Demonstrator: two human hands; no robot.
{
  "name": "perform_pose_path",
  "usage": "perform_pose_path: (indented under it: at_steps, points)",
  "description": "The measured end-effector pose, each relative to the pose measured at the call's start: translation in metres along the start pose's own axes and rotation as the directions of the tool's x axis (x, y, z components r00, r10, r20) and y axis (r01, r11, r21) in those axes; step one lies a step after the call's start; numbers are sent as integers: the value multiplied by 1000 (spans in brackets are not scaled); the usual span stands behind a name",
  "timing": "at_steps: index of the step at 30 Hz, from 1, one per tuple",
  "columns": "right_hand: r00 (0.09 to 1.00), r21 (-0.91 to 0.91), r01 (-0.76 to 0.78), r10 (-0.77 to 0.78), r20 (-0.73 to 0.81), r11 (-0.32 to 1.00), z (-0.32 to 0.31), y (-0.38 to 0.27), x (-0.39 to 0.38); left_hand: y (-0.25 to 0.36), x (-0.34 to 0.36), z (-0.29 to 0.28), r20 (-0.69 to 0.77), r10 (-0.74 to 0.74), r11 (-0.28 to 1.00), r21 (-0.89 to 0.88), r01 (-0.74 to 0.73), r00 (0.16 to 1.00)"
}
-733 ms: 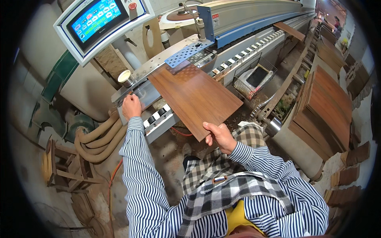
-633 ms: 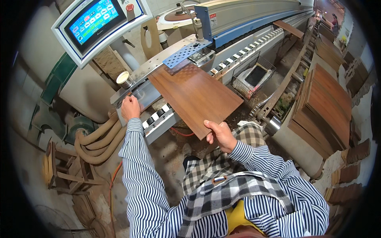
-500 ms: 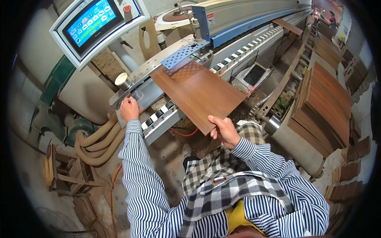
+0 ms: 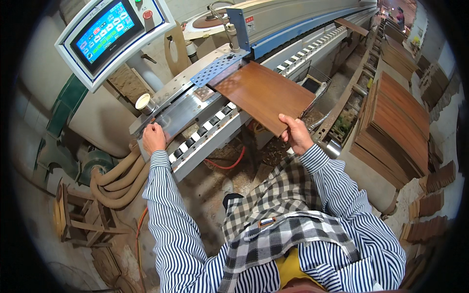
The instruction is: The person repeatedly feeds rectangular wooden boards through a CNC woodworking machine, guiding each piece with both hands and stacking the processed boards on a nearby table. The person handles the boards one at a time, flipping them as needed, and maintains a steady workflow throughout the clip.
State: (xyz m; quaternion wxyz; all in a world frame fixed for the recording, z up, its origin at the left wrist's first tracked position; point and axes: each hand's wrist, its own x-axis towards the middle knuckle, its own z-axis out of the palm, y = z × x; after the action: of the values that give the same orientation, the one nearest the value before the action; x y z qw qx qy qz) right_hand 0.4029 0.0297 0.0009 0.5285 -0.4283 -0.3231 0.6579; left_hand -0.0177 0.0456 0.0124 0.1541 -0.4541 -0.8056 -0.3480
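Note:
My right hand [image 4: 295, 131] grips the near corner of a brown wood-grain board [image 4: 264, 95], whose far end lies at the blue perforated guide plate [image 4: 212, 71] of a long machine. My left hand [image 4: 152, 136] is closed at the left end of the steel infeed bed [image 4: 181, 117]; what, if anything, its fingers hold is hidden. A small cup with pale contents [image 4: 143, 101] stands just beyond it. A row of black and white rollers [image 4: 202, 131] runs along the bed's near side.
A touchscreen panel [image 4: 105, 31] is upper left. Stacked boards [image 4: 395, 132] and a roller conveyor [image 4: 361, 83] stand at right. Thick hoses [image 4: 112, 190] and a wooden stool [image 4: 80, 215] are lower left. A wire basket [image 4: 315, 80] sits under the machine. A distant person [image 4: 399, 17] is far back.
My right hand has moved the board forward and to the right along the machine, uncovering more of the rollers. My left hand stays at the bed's left end, slightly lower in view.

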Motion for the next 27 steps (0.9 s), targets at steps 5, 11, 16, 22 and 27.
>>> perform_pose_path:
  at_steps: [5, 11, 16, 22, 27]
  points:
    - [996, -51, 39, -43, -77, 998, -35, -12, 34, -3, 2, 13, -6, 44, 999, 0, -44, 999]
    - [987, 106, 73, -57, -151, 992, -94, -40, 26, 2, 4, 5, 74, 88, 995, -60, -84, 993]
    - [723, -367, 382, -522, -452, 848, -218, -50, -61, -25, 12, 15, 76, 122, 992, -44, -119, 990]
    - [-41, -736, 52, -735, -676, 674, -352, -99, -209, -37, 16, 24, 124, 60, 997, 36, -65, 990]
    - [-31, -529, -95, -534, -845, 843, -412, -121, -254, -26, 17, 26, 146, 55, 997, 42, -62, 988]
